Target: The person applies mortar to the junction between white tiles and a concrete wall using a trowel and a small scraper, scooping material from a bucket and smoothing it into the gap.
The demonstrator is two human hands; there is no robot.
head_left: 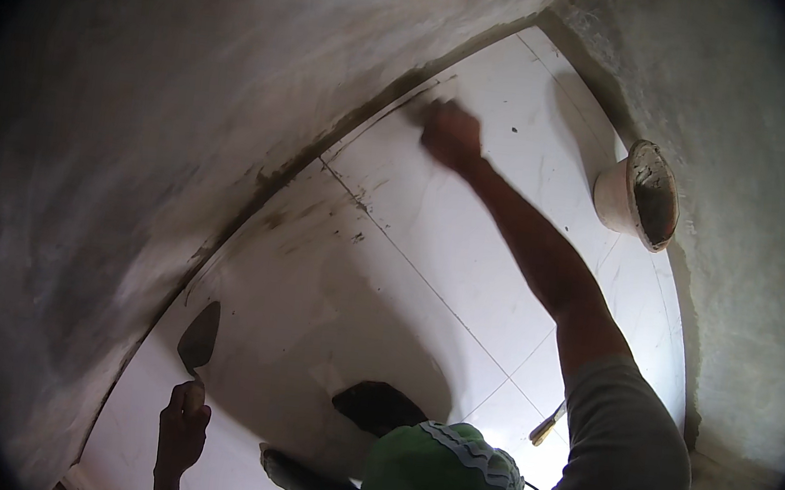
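My left hand (181,431) is at the lower left, closed round the handle of a pointed trowel (199,335). The trowel's dark blade points away from me, over the pale floor tiles (433,221). My right arm reaches far forward, and my right hand (454,137) is closed low over the tiles near the left wall's foot. Something small and grey-brown, blurred, shows at its fingers; I cannot make out what it is. Dark wet smears (319,213) mark the tiles between the two hands, along the wall joint.
A mortar-crusted bucket (616,194) lies tipped by the right wall (752,283). A wooden-handled tool (546,427) rests on the tiles near my right sleeve. The plastered left wall (135,141) runs close along the floor. Dark shoes (379,406) and a green cap (439,484) show low in view.
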